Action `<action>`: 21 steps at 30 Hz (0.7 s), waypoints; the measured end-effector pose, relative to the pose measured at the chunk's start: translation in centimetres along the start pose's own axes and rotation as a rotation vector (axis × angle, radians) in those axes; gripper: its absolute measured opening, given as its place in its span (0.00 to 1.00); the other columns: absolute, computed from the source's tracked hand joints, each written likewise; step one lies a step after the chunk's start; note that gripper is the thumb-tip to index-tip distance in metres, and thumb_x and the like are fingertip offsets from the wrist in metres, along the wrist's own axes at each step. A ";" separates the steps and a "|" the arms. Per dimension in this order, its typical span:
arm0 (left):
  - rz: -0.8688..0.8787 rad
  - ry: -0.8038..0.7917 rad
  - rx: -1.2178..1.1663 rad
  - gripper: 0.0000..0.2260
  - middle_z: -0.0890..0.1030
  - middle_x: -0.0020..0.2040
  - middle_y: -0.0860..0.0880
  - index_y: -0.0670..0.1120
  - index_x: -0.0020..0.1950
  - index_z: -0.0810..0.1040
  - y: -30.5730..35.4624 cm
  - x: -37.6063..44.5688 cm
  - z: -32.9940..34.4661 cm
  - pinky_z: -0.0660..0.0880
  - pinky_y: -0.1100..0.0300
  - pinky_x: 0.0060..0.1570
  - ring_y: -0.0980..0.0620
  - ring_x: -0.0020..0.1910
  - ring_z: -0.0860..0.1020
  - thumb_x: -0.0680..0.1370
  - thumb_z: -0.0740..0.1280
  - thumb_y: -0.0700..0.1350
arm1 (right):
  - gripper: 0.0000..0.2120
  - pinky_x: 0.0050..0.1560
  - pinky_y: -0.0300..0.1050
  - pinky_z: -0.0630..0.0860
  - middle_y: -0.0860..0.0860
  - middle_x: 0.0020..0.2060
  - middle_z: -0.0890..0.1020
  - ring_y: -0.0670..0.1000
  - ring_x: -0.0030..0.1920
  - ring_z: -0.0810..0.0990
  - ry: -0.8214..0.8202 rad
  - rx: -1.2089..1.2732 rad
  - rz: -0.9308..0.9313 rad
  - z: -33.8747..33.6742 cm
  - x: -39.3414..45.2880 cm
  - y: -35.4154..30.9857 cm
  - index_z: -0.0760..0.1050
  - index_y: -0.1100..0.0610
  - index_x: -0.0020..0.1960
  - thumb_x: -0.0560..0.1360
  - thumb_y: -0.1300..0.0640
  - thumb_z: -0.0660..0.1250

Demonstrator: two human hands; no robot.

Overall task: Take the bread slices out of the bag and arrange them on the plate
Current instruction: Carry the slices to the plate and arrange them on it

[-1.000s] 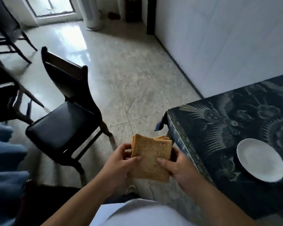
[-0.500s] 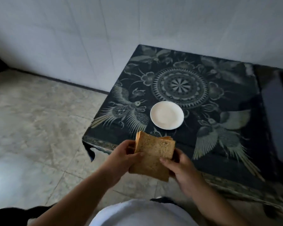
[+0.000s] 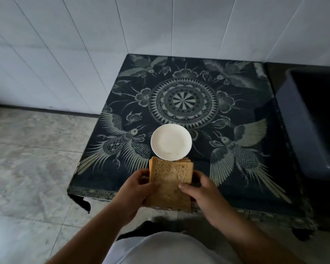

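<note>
Bread slices (image 3: 171,182) stacked and clamped between left hand (image 3: 135,195) and right hand (image 3: 204,195), now over the tabletop (image 3: 236,178) near edge, closer than before to the empty white plate (image 3: 171,142), top edge overlapping its rim.

the bread slices (image 3: 170,180) look dry and coarse, a grainy brown crumb with darker crust edges. the plate (image 3: 171,141) is smooth white ceramic with a faint sheen. the desk (image 3: 236,168) wears a matt dark printed cloth with a fringed hem. the wall tiles (image 3: 84,44) are smooth and pale; the floor (image 3: 27,159) is polished mottled stone. the bin (image 3: 303,121) looks like smooth plastic.
</note>
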State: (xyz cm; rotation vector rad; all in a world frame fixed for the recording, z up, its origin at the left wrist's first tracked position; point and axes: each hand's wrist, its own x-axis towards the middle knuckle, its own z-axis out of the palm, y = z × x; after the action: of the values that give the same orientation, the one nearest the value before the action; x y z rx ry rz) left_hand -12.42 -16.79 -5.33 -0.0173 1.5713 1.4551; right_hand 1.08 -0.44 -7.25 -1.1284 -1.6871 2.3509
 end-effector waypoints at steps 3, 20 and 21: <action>-0.007 -0.012 0.035 0.14 0.83 0.54 0.40 0.46 0.58 0.76 1.0 2.1 -0.7 0.83 0.46 0.42 0.42 0.47 0.85 0.74 0.72 0.38 | 0.16 0.49 0.49 0.82 0.49 0.48 0.88 0.49 0.48 0.87 0.041 0.010 -0.001 0.4 1.8 -0.4 0.78 0.50 0.58 0.72 0.61 0.75; 0.015 -0.067 0.328 0.23 0.83 0.55 0.48 0.46 0.69 0.72 6.8 16.2 -2.1 0.83 0.49 0.45 0.48 0.49 0.84 0.75 0.72 0.43 | 0.20 0.40 0.41 0.82 0.47 0.52 0.85 0.44 0.47 0.86 0.270 0.108 0.031 0.8 13.4 -2.9 0.76 0.43 0.55 0.71 0.60 0.77; 0.021 -0.051 0.354 0.24 0.83 0.56 0.49 0.47 0.69 0.71 7.1 16.9 -2.0 0.83 0.51 0.45 0.48 0.50 0.84 0.75 0.72 0.44 | 0.19 0.39 0.41 0.82 0.47 0.52 0.85 0.45 0.47 0.86 0.278 0.105 0.036 0.6 14.2 -2.9 0.76 0.43 0.56 0.71 0.61 0.76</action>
State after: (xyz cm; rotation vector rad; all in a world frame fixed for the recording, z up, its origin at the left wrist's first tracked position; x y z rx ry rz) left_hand -26.85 -6.76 -10.83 0.2425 1.7700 1.1659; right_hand -10.75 6.25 -12.23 -1.3993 -1.4454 2.1506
